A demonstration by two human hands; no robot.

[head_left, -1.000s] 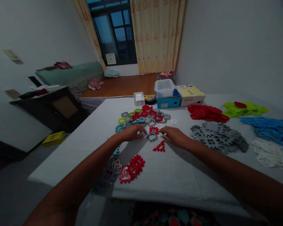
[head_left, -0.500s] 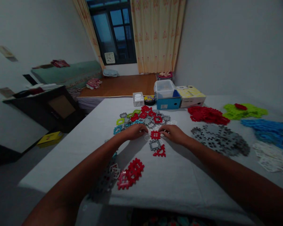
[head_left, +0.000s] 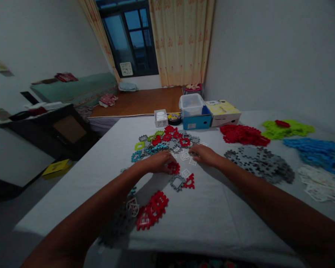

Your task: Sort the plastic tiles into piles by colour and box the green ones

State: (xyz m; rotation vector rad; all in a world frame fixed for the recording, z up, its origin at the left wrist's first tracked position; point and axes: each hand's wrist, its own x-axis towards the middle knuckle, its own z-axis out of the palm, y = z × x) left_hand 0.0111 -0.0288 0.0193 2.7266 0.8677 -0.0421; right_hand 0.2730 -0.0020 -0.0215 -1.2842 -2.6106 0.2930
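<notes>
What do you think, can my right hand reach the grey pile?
Probably yes: the right hand rests by the white pieces, and the grey pile lies just to its right with only bare sheet between.

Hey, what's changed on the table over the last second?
The left hand has slid the small red square plastic tile leftward, toward the person, fingertips on it. The right hand stays at the white plastic tiles. The grey square tile and red triangular tile lie as before.

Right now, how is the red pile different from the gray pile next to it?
The red pile is red, smaller and farther back. The gray pile is gray, spreads wider and lies nearer the person. Both are flat notched pieces heaped on the white table.
</notes>
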